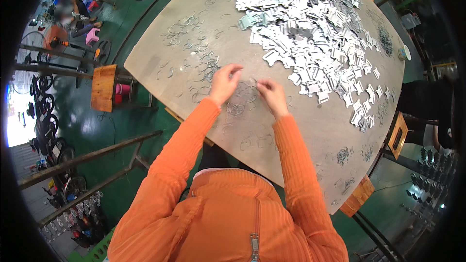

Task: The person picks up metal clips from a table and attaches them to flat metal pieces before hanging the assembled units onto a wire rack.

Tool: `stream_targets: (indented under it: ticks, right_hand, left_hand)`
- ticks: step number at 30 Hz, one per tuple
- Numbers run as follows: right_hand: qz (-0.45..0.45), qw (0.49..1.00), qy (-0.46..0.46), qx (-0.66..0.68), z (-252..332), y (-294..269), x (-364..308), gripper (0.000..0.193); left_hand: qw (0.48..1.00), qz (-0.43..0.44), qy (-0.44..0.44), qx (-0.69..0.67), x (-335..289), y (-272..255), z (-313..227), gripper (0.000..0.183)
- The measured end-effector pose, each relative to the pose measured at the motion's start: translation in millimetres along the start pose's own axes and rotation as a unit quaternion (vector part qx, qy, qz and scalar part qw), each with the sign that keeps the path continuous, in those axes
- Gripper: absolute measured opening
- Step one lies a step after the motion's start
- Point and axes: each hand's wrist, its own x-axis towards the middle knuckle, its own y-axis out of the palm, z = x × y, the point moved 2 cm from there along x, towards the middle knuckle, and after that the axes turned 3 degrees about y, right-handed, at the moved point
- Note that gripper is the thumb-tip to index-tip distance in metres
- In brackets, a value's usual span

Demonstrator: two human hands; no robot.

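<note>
My left hand [224,84] hovers over the near middle of the table, fingers curled and thumb pressed toward them; anything in that pinch is too small to make out. Just to its right, my right hand [274,97] pinches a thin metal wire piece [254,81] between thumb and fingertips. Below and between the hands lies a small heap of bent wire pieces [236,108]. More wire pieces [209,63] lie beyond my left hand. A large pile of flat silver metal plates [310,43] with notched ends covers the table's far right.
The metal-topped table [194,87] has loose wire pieces [343,156] near its right edge. A small tub [404,52] stands at the far right edge. Wooden stools [104,88] flank the table. A person in dark clothing [422,102] is at the right, another [80,17] farther left.
</note>
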Motion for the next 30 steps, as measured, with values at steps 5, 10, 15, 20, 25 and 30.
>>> stream_targets:
  ticks: [5, 10, 15, 20, 25, 30]
  right_hand:
    - [-0.129, 0.988, 0.055, 0.064, -25, -87, -81, 0.015]
    - [-0.183, 0.972, 0.069, 0.128, -18, -122, -128, 0.015]
    - [-0.129, 0.964, 0.037, 0.231, 15, -115, -141, 0.011]
    - [-0.147, 0.963, -0.065, 0.215, 45, -73, -138, 0.01]
    - [-0.143, 0.961, -0.078, 0.225, 63, -42, -129, 0.009]
    - [-0.154, 0.954, -0.043, 0.254, 73, -27, -122, 0.01]
  left_hand:
    - [0.985, -0.012, 0.02, 0.172, 65, 92, -11, 0.035]
    - [0.964, 0.122, -0.077, 0.221, 91, 115, -12, 0.044]
    - [0.926, 0.224, -0.26, -0.157, 36, 92, -41, 0.031]
    - [0.806, 0.18, -0.367, -0.427, -32, 54, -92, 0.037]
    - [0.841, 0.212, -0.264, -0.422, -40, 20, -114, 0.031]
    - [0.848, 0.187, -0.232, -0.438, -34, 8, -98, 0.028]
